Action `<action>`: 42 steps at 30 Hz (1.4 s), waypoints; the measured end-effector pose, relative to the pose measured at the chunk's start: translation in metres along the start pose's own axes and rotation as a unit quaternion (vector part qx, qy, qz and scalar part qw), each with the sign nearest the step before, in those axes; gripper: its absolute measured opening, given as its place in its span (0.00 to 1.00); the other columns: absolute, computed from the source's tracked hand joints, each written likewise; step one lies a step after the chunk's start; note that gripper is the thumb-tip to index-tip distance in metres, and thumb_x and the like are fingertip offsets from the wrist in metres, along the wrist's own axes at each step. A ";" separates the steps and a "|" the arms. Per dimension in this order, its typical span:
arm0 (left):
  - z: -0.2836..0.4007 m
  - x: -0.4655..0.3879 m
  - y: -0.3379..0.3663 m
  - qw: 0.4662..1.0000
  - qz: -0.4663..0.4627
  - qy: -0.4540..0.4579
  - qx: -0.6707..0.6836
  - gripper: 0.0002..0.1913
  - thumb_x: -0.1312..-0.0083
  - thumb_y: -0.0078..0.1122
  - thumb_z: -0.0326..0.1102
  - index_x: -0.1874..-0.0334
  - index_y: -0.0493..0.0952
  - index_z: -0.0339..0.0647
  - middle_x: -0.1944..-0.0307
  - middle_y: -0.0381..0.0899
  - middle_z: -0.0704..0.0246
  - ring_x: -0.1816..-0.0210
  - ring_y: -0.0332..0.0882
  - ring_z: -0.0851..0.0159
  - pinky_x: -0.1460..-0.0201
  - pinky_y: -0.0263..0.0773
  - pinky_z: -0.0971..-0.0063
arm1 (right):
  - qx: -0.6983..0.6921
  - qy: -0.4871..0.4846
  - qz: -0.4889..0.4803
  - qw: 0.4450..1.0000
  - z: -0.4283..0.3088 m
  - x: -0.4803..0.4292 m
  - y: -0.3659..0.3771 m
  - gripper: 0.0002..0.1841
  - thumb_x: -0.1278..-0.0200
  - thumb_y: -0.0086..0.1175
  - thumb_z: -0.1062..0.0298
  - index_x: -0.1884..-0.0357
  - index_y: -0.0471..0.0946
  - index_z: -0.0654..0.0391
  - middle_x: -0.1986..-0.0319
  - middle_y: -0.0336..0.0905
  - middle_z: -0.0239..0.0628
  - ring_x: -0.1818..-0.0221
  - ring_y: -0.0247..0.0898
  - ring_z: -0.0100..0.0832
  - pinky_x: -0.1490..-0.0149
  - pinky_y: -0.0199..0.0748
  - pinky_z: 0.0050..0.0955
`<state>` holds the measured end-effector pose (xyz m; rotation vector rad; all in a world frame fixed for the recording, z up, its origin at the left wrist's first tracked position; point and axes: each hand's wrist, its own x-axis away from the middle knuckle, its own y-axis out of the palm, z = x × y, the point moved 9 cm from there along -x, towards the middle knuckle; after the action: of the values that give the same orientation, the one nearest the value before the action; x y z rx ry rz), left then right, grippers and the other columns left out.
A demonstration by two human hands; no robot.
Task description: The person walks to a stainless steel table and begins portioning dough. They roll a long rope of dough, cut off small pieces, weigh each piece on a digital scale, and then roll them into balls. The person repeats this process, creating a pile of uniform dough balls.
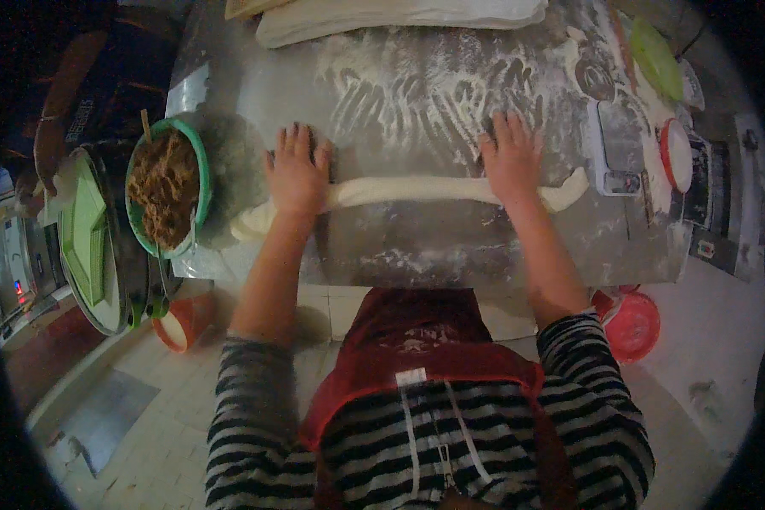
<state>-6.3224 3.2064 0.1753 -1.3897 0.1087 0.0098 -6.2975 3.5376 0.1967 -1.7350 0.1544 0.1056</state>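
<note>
A long rope of pale dough [414, 190] lies crosswise on a floured metal work table [395, 248]. My left hand [298, 171] rests palm down on the rope near its left end, fingers spread and pointing away from me. My right hand [513, 156] lies palm down over the rope near its right end, its fingers also apart. Neither hand is closed around the dough. The rope's right tip bends away from me; its left end shows beyond my left wrist. Streaked flour [421, 95] covers the metal beyond the dough.
A green bowl [205, 172] of brown filling stands at the left table edge. Folded white cloth [395, 19] lies at the far edge. On the right are a small digital scale [618, 146], a red-rimmed round container [677, 155] and a green item [656, 57]. Another person's arm [64, 108] shows far left.
</note>
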 end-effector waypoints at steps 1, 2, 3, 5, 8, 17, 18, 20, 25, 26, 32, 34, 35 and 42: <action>-0.010 -0.003 0.001 1.000 0.001 -0.016 0.007 0.30 0.34 0.46 0.52 0.35 0.65 0.40 0.33 0.63 0.61 0.30 0.54 0.55 0.30 0.45 0.49 | -0.007 0.002 0.005 1.000 0.003 -0.001 0.000 0.28 0.39 0.50 0.52 0.38 0.68 0.52 0.34 0.56 0.47 0.32 0.50 0.48 0.31 0.38 0.56; -0.019 0.000 -0.002 0.999 0.016 -0.029 0.020 0.29 0.34 0.46 0.51 0.36 0.65 0.40 0.34 0.63 0.61 0.30 0.54 0.55 0.30 0.45 0.49 | 0.005 -0.011 -0.015 1.000 0.003 0.009 0.002 0.28 0.39 0.50 0.52 0.38 0.67 0.53 0.34 0.57 0.46 0.32 0.50 0.48 0.31 0.38 0.56; -0.021 0.017 -0.002 1.000 -0.006 -0.012 -0.016 0.29 0.34 0.46 0.51 0.36 0.65 0.41 0.34 0.63 0.61 0.30 0.54 0.55 0.30 0.44 0.49 | 0.012 -0.020 -0.039 0.999 0.003 0.033 0.000 0.28 0.39 0.51 0.53 0.38 0.67 0.53 0.35 0.57 0.46 0.32 0.50 0.48 0.31 0.37 0.56; -0.028 0.074 -0.011 0.999 -0.032 0.003 -0.037 0.29 0.35 0.47 0.51 0.35 0.65 0.42 0.33 0.63 0.61 0.30 0.53 0.55 0.29 0.40 0.49 | -0.003 -0.034 -0.076 0.996 0.004 0.090 -0.011 0.28 0.40 0.51 0.55 0.37 0.67 0.52 0.36 0.59 0.46 0.32 0.51 0.49 0.31 0.36 0.56; -0.043 0.143 -0.030 0.999 -0.048 -0.006 -0.005 0.32 0.37 0.47 0.54 0.34 0.64 0.43 0.33 0.63 0.63 0.29 0.52 0.54 0.28 0.36 0.48 | 0.011 -0.024 -0.082 0.996 0.010 0.158 -0.024 0.28 0.42 0.52 0.59 0.37 0.67 0.51 0.37 0.61 0.46 0.33 0.52 0.48 0.31 0.35 0.57; -0.009 0.013 -0.022 0.997 0.032 0.035 0.054 0.18 0.34 0.50 0.44 0.45 0.73 0.44 0.47 0.76 0.66 0.46 0.73 0.59 0.34 0.55 0.53 | 0.055 0.085 -0.004 0.995 0.068 -0.031 -0.022 0.23 0.33 0.46 0.55 0.38 0.68 0.50 0.44 0.70 0.45 0.40 0.63 0.45 0.35 0.50 0.50; 0.002 0.004 -0.020 0.996 0.017 0.056 0.061 0.18 0.34 0.51 0.45 0.46 0.74 0.44 0.48 0.77 0.66 0.48 0.74 0.59 0.35 0.56 0.54 | 0.027 0.029 -0.058 0.998 0.050 -0.040 -0.015 0.23 0.35 0.48 0.54 0.39 0.68 0.50 0.45 0.72 0.43 0.42 0.64 0.45 0.36 0.53 0.47; 0.020 0.006 -0.029 0.990 0.025 0.113 0.083 0.22 0.41 0.60 0.45 0.46 0.74 0.46 0.52 0.79 0.66 0.49 0.75 0.59 0.36 0.58 0.56 | -0.062 -0.115 -0.111 0.985 -0.007 -0.038 -0.003 0.25 0.39 0.53 0.54 0.40 0.70 0.49 0.48 0.74 0.41 0.45 0.66 0.45 0.39 0.57 0.44; -0.001 0.012 -0.040 0.997 0.001 0.070 0.026 0.27 0.50 0.67 0.45 0.47 0.75 0.49 0.54 0.78 0.67 0.50 0.73 0.57 0.41 0.63 0.58 | -0.113 -0.151 -0.069 0.980 -0.041 -0.021 0.011 0.26 0.51 0.63 0.56 0.47 0.74 0.47 0.57 0.75 0.39 0.49 0.68 0.44 0.43 0.62 0.42; -0.010 0.010 -0.036 0.998 -0.023 0.047 0.017 0.27 0.51 0.68 0.45 0.47 0.75 0.49 0.54 0.78 0.67 0.50 0.73 0.57 0.42 0.64 0.58 | -0.113 -0.132 -0.100 0.980 -0.027 -0.019 0.020 0.26 0.53 0.63 0.57 0.48 0.75 0.47 0.58 0.74 0.39 0.49 0.68 0.44 0.44 0.63 0.42; 0.064 0.040 -0.008 0.974 -0.121 0.162 0.103 0.34 0.54 0.70 0.44 0.42 0.71 0.48 0.50 0.77 0.65 0.48 0.73 0.54 0.41 0.62 0.57 | -0.019 -0.074 -0.140 0.987 0.073 0.003 -0.012 0.27 0.57 0.65 0.66 0.49 0.76 0.46 0.56 0.74 0.40 0.48 0.67 0.44 0.44 0.65 0.41; 0.104 0.046 -0.014 0.978 -0.061 0.156 0.122 0.33 0.52 0.69 0.45 0.42 0.70 0.46 0.47 0.75 0.62 0.43 0.70 0.53 0.38 0.60 0.54 | 0.066 -0.061 -0.201 0.975 0.085 0.006 -0.025 0.28 0.56 0.63 0.70 0.46 0.75 0.46 0.50 0.74 0.40 0.47 0.68 0.43 0.43 0.66 0.41; 0.116 0.042 -0.021 0.980 -0.004 0.115 0.161 0.32 0.49 0.68 0.44 0.42 0.70 0.45 0.46 0.74 0.61 0.41 0.69 0.53 0.37 0.59 0.53 | -0.031 -0.112 -0.178 0.977 0.067 0.002 -0.035 0.28 0.56 0.61 0.71 0.46 0.74 0.48 0.49 0.73 0.41 0.45 0.66 0.44 0.41 0.64 0.41; 0.179 0.030 0.005 0.992 -0.004 0.069 0.107 0.25 0.39 0.57 0.45 0.41 0.69 0.41 0.39 0.69 0.60 0.34 0.61 0.54 0.34 0.54 0.52 | -0.100 -0.175 -0.129 0.971 -0.061 0.019 0.031 0.27 0.47 0.55 0.64 0.42 0.70 0.53 0.40 0.66 0.42 0.36 0.58 0.42 0.33 0.50 0.47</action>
<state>-6.2802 3.3812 0.1993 -1.1756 0.2136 -0.1017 -6.2850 3.4717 0.1739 -1.8904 -0.3511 0.2403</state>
